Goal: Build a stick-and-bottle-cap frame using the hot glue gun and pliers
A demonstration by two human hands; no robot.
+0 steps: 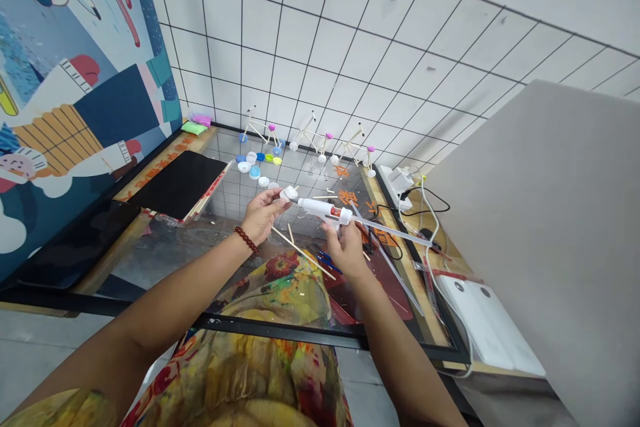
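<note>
My right hand [345, 247] is closed round a white hot glue gun [327, 211] with a red mark on its body; its nozzle points left. My left hand [263, 213], with a red bead bracelet at the wrist, pinches a small white bottle cap [288, 193] right at the nozzle tip. A clear glue stick [395, 232] juts from the back of the gun to the right. Thin wooden sticks [300, 252] lie on the glass table below my hands.
Several coloured bottle caps [257, 163] lie beyond my hands. Three stick-and-cap models [313, 137] stand by the tiled wall. A black board [175, 183] lies at left, a power strip [397, 180] with cables and a white device [487, 327] at right. A grey panel [550, 227] stands far right.
</note>
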